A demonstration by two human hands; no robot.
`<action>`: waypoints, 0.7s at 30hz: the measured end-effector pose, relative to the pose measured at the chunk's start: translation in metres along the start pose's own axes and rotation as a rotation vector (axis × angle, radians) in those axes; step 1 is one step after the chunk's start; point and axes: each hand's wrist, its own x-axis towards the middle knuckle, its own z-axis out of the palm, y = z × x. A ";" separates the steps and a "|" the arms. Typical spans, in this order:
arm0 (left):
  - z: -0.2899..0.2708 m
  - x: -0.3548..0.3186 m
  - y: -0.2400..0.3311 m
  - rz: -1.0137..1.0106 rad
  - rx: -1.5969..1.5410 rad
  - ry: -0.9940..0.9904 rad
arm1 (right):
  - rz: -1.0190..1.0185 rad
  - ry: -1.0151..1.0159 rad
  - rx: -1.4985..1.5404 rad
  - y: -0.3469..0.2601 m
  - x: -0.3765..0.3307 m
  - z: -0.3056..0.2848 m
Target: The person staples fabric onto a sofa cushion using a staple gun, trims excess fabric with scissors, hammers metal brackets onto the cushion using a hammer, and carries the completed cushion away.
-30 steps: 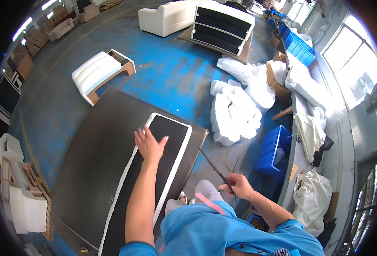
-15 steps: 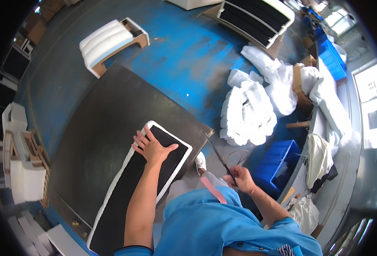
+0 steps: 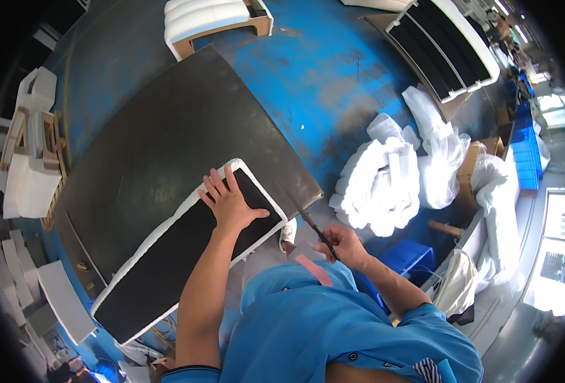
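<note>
A black panel (image 3: 174, 255) with padded white edging lies on the dark table (image 3: 142, 147), running out past its near edge. My left hand (image 3: 229, 207) rests flat on the panel's far end, fingers spread over the white edge and thumb stretched out to the right. Beside the panel's far right corner, my right hand (image 3: 345, 247) is closed round a long thin dark tool (image 3: 314, 228). That tool slants up and left, its tip near the table's corner; its exact kind cannot be made out.
White padding bundles (image 3: 378, 185) lie on the floor to the right, by a blue bin (image 3: 397, 262). A white padded furniture piece (image 3: 206, 19) stands beyond the table, and a black-backed one (image 3: 442, 51) at far right. Wooden frames (image 3: 36, 140) are at left.
The view has shifted. My right hand and the dark tool have moved left and up, closer to the panel's corner. The left hand still lies spread on the panel.
</note>
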 end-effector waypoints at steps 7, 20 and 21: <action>0.001 0.004 -0.008 -0.004 -0.052 -0.024 | 0.144 -0.198 -0.040 -0.014 -0.018 -0.004; 0.000 0.010 -0.014 0.020 -0.066 -0.051 | 0.341 -0.181 -0.039 -0.030 -0.031 0.015; 0.000 0.009 -0.014 0.024 -0.071 -0.055 | 0.367 -0.155 -0.060 -0.033 -0.032 0.019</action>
